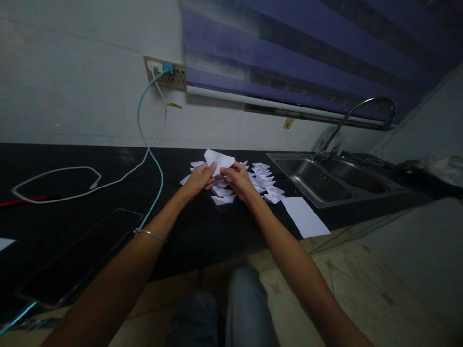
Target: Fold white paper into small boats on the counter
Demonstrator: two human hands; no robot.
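Note:
A partly folded sheet of white paper (219,160) is held up above the black counter between my two hands. My left hand (199,180) pinches its left side, thumb on top. On the other side, the fingers of my right hand (237,179) are closed on its lower right edge. Behind and beneath my hands lie several folded white paper boats (223,199), spread to both sides. More of these boats (265,177) sit in a cluster right of my right hand. Some are partly hidden by my hands and the held paper.
A flat white paper sheet (306,217) lies at the counter's front edge, near the steel double sink (318,180) with its faucet (356,108). To the left are a dark tablet-like device (81,255), a white cable (54,168) and a teal cable (159,168) running to the wall socket (177,77).

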